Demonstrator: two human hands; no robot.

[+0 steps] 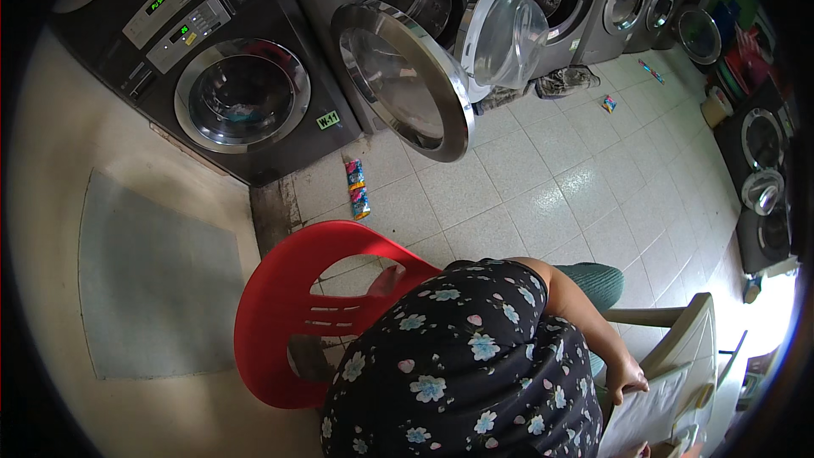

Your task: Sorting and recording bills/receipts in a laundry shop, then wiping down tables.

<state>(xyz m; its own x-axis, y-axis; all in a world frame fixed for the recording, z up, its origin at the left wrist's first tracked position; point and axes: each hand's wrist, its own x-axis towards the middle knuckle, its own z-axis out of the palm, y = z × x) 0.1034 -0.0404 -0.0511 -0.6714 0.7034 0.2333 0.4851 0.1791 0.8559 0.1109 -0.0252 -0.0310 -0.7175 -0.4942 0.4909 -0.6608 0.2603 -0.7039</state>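
My left hand [626, 383] lies at the near-top corner of a printed sheet of paper [648, 404], with thumb and fingers on its edge. The paper rests on a cream plastic surface [703, 353]. Only fingertips of my right hand [643, 450] show at the bottom edge, by the sheet; whatever they hold is hidden. A small yellowish object [704, 395] lies beyond the paper. My own black floral top [470, 362] fills the lower middle, with a green-clad knee [591, 283] past my arm.
Behind my back stands a red plastic chair [273, 305]. Front-loading washers [241, 105] line the wall; one large round door [407, 79] and another door [502, 32] swing out over the tiles. Joined sachets [357, 189], a grey mat [567, 81] and a small packet [608, 104] lie on the floor.
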